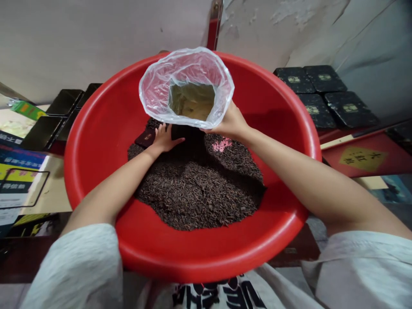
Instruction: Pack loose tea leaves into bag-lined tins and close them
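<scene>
A large red basin (93, 171) holds a heap of dark, dried tea leaves (196, 193). Above the heap, my right hand (232, 122) grips a dark tin (188, 134) from its right side. A clear plastic bag (154, 101) lines this tin and flares out around its mouth; inside I see a dull gold bottom and no leaves. My left hand (165, 139) is open, fingers spread, low over the leaves beside the tin. Close to its fingers lies a small dark reddish piece with a label (146, 138), partly hidden. Whether my left hand touches it, I cannot tell.
Several black tins with labels (325, 78) stand to the right of the basin. More dark open tins (43, 133) are on the left, near a green package (28, 109). A red board with a yellow diamond (363, 159) lies at right. Behind rises a peeling wall (257, 30).
</scene>
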Available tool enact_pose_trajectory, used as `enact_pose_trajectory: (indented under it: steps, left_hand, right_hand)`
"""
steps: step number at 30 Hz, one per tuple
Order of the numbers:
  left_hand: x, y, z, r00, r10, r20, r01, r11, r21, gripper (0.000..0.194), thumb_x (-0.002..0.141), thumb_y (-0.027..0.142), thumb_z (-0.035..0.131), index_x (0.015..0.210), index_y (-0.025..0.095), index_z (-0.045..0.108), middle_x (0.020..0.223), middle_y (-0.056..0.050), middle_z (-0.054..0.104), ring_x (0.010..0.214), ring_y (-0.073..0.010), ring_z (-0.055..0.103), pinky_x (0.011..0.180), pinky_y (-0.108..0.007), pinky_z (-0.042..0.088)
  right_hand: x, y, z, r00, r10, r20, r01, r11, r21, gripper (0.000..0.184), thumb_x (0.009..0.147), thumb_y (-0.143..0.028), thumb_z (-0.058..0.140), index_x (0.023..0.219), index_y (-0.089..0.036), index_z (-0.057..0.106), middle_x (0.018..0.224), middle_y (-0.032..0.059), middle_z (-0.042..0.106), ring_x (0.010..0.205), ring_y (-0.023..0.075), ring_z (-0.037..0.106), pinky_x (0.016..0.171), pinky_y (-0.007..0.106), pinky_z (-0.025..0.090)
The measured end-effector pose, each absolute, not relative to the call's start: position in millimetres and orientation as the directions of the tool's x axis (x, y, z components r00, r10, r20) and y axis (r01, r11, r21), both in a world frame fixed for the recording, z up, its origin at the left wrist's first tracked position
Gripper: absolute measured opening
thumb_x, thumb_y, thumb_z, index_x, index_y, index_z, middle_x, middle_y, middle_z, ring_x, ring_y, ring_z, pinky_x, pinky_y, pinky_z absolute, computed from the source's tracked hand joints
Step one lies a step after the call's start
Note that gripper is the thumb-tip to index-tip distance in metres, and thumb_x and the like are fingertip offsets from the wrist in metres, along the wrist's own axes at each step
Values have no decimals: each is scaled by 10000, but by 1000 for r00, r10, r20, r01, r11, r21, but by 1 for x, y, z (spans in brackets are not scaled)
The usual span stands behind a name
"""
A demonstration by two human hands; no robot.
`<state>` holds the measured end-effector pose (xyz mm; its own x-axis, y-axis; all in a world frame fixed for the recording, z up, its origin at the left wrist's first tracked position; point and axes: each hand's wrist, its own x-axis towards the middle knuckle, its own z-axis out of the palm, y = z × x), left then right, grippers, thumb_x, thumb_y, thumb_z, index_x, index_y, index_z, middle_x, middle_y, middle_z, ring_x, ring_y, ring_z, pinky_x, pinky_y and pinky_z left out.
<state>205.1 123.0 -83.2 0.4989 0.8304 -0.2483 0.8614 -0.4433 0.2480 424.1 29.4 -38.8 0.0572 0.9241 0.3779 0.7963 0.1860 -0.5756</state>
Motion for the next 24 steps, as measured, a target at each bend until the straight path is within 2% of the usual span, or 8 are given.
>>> enact_pose_trajectory:
  steps: [5, 7, 10, 14, 18, 24]
  left_hand:
    - [242, 142, -93, 566, 799, -203, 818, -512, 263, 922, 770, 647, 575, 1479, 171, 226, 1558, -175, 187, 1440, -356, 147, 1159, -514, 119]
    - [251, 145, -94, 534, 826, -183, 838, -488, 244, 915, 742, 659, 601, 1457, 180, 288, 1533, -174, 255, 1407, -367, 239, 1138, -504, 205]
    - [255, 148, -92, 482, 867, -128, 866, -448, 223, 886, 688, 679, 642, 1386, 186, 412, 1431, -164, 410, 1298, -361, 414, 1063, -432, 361]
    - [251, 151, -88, 489, 859, -149, 866, -459, 197, 738, 726, 651, 606, 1286, 180, 520, 1297, -129, 528, 1149, -314, 563, 973, -364, 448]
    - [247, 148, -87, 511, 841, -177, 857, -481, 187, 656, 771, 592, 572, 1268, 165, 554, 1299, -116, 558, 1174, -305, 558, 964, -343, 453]
    - [245, 127, -87, 604, 746, -281, 794, -531, 297, 651, 790, 579, 537, 1280, 151, 563, 1310, -96, 589, 1222, -300, 534, 1014, -328, 419]
  right_hand:
    - [425, 26, -25, 162, 898, 409, 823, 105, -558, 951, 613, -565, 697, 1373, -206, 253, 1392, 159, 418, 1222, 416, 487, 939, 556, 476]
    - [427, 27, -25, 220, 889, 402, 817, 57, -573, 986, 579, -511, 737, 1368, -199, 233, 1381, 169, 424, 1216, 408, 492, 953, 549, 474]
    - [431, 29, -29, 269, 885, 379, 804, 10, -594, 1037, 527, -436, 784, 1360, -204, 211, 1383, 178, 409, 1238, 417, 467, 969, 578, 462]
    - [434, 32, -40, 285, 890, 357, 788, -5, -616, 1012, 550, -448, 773, 1361, -239, 206, 1387, 164, 394, 1254, 440, 446, 936, 636, 462]
    - [439, 34, -45, 321, 895, 309, 782, -66, -619, 1022, 562, -454, 769, 1381, -261, 188, 1390, 157, 393, 1230, 444, 468, 909, 655, 468]
    - [442, 34, -44, 339, 904, 260, 773, -111, -624, 1032, 569, -443, 761, 1404, -256, 184, 1413, 152, 376, 1267, 436, 437, 949, 643, 452]
